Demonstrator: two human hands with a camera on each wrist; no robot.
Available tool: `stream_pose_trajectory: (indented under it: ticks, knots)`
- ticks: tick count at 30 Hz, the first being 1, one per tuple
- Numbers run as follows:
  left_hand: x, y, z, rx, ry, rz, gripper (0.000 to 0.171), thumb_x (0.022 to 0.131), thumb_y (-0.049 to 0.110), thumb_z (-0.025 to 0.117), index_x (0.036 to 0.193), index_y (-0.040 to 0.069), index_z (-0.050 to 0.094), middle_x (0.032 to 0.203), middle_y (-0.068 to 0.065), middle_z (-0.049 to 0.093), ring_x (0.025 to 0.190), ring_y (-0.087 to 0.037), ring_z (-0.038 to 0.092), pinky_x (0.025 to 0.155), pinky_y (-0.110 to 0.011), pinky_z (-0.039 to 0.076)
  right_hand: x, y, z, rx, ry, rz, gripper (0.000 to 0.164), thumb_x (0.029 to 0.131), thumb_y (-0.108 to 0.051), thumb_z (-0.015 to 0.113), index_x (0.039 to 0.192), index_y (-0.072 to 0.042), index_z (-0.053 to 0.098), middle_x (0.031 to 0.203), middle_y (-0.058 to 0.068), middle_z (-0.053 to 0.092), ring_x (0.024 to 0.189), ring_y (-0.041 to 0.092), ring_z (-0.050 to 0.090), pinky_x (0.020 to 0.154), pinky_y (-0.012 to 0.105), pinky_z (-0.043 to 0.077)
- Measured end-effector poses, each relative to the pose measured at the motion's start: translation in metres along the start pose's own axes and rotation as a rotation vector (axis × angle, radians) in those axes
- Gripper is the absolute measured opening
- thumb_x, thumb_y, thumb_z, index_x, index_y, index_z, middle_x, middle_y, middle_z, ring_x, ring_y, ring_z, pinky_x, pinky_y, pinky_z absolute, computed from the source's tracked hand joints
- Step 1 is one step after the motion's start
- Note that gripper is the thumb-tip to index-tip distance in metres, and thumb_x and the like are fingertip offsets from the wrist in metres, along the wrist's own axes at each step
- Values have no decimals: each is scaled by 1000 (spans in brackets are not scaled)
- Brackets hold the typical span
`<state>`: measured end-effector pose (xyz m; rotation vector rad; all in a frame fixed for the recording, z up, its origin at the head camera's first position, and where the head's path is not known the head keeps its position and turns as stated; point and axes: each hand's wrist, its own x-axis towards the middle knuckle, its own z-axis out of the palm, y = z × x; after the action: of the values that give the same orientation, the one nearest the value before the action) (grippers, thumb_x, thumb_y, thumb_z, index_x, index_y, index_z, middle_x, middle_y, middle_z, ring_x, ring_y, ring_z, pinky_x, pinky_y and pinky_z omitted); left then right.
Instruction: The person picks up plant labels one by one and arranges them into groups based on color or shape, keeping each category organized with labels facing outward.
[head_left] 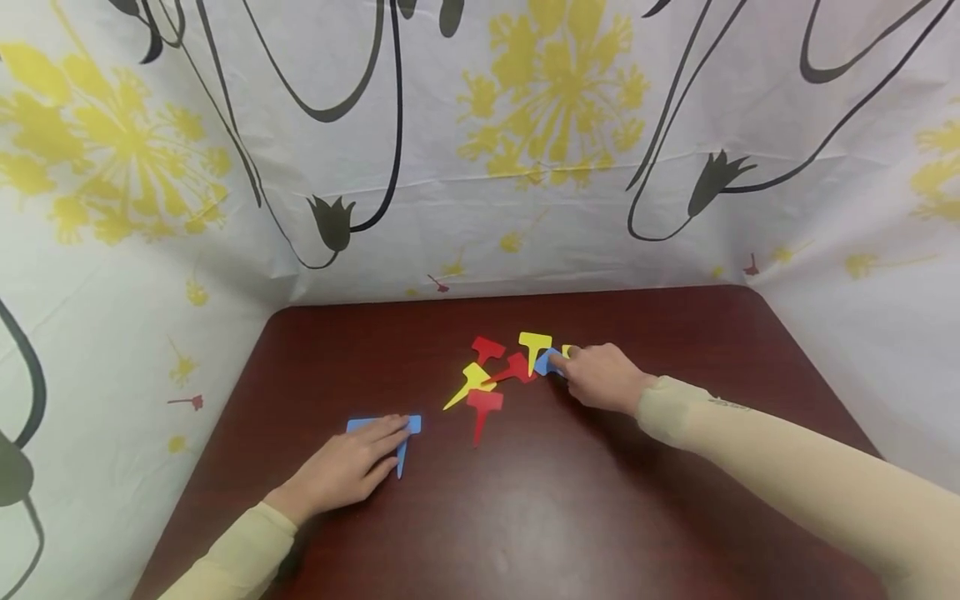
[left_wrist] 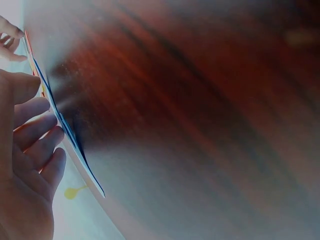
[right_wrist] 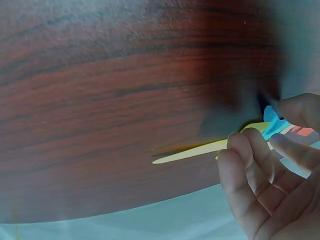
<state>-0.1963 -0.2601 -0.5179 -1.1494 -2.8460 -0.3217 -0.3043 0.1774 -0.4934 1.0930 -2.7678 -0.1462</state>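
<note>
My left hand rests with its fingers extended over blue T-shaped plant labels on the table's left side. In the left wrist view, the fingers lie along these labels' edges. Farther back, my right hand pinches a blue plant label between thumb and index finger, its other fingers curled. A yellow label lies beneath that hand in the right wrist view, partly covered. Beside it is another yellow label. Red labels and a yellow label lie in the middle, some overlapping.
The dark reddish-brown table has a glossy surface and rounded far corners. White cloth with yellow flowers and grey stems hangs behind it and at both sides.
</note>
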Motion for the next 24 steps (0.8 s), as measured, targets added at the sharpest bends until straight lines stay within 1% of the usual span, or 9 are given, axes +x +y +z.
stream_pose_trajectory:
  ticks: [3, 7, 11, 15, 17, 21, 24]
  knots:
    - [-2, 1, 2, -7, -5, 5, 51, 101, 29, 62, 147, 10, 53, 153, -7, 47, 140, -22, 45, 103, -43, 48, -4, -1, 2, 33, -24, 11, 31, 84, -16, 74, 114, -11, 66, 74, 4, 58, 41, 11, 39, 36, 24, 36]
    - [-5, 1, 5, 5, 9, 22, 51, 100, 29, 63, 147, 11, 54, 153, -7, 48, 140, -22, 45, 103, -43, 48, -9, -3, 4, 66, -35, 9, 28, 84, -14, 71, 111, -11, 64, 70, 2, 54, 40, 11, 38, 36, 24, 34]
    - [-6, -1, 5, 16, 20, 38, 50, 100, 29, 64, 146, 12, 55, 152, -7, 49, 139, -22, 45, 103, -42, 48, -11, -3, 6, 54, -33, 8, 26, 84, -14, 71, 108, -12, 62, 67, 1, 51, 39, 11, 37, 37, 24, 35]
    - [-5, -2, 3, 15, 18, 47, 49, 100, 29, 64, 145, 14, 56, 152, -8, 49, 139, -23, 45, 104, -43, 48, -11, -2, 6, 57, -32, 8, 24, 85, -12, 72, 105, -12, 59, 69, 2, 52, 39, 11, 37, 38, 24, 35]
    - [-5, -3, 2, 12, 16, 51, 48, 100, 28, 64, 145, 14, 56, 152, -8, 48, 140, -24, 45, 104, -43, 47, -11, -2, 6, 75, -38, 8, 24, 85, -10, 73, 105, -11, 58, 70, 3, 53, 40, 12, 38, 39, 24, 36]
    - [-5, -4, 0, 2, -3, 47, 49, 100, 29, 63, 146, 15, 56, 153, -8, 47, 140, -23, 44, 104, -44, 47, -10, -3, 6, 95, -49, 3, 25, 85, -9, 74, 103, -10, 57, 73, 5, 56, 43, 12, 40, 42, 25, 40]
    - [-4, -6, -1, -8, -21, 39, 49, 100, 30, 63, 146, 15, 56, 154, -7, 46, 141, -23, 44, 104, -44, 47, -8, -4, 6, 100, -49, 1, 23, 85, -7, 74, 100, -10, 57, 73, 5, 55, 44, 13, 41, 44, 26, 41]
